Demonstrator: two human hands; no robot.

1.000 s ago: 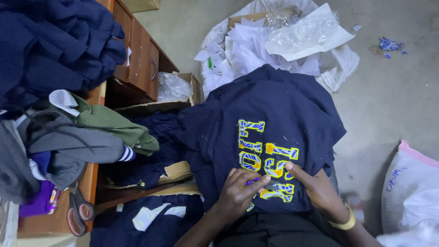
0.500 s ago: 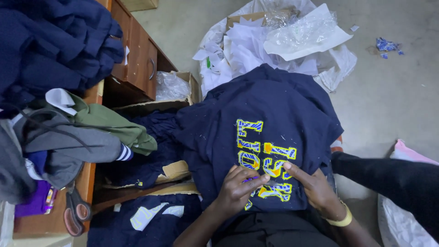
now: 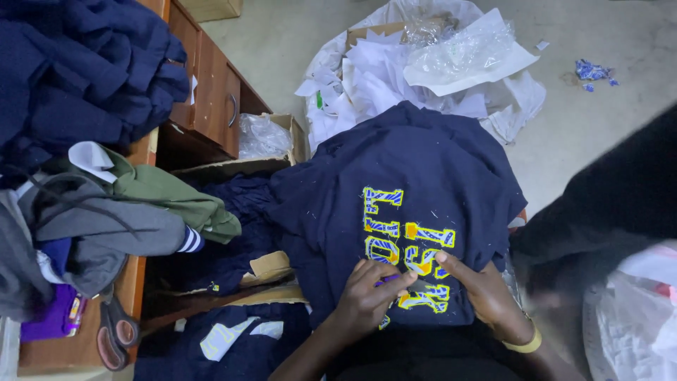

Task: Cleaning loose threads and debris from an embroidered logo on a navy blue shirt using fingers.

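Observation:
A navy garment (image 3: 402,162) with yellow and blue embroidered lettering (image 3: 409,243) lies spread over my lap. My left hand (image 3: 367,296) is closed on a small purple-handled tool (image 3: 390,280), its tip against the lettering. My right hand (image 3: 483,289) rests on the cloth beside it, fingers pressing near the lower letters. A yellow band (image 3: 522,344) circles my right wrist.
Another person's dark sleeve (image 3: 606,204) reaches in from the right. A wooden desk (image 3: 204,85) with piled clothes (image 3: 84,92) stands left, scissors (image 3: 113,335) on it. White paper and plastic scraps (image 3: 423,63) fill a box ahead. A white bag (image 3: 635,310) sits at right.
The other person's dark sleeve has come further in from the right and now fills more of that side. My hands stay on the lettering with small shifts.

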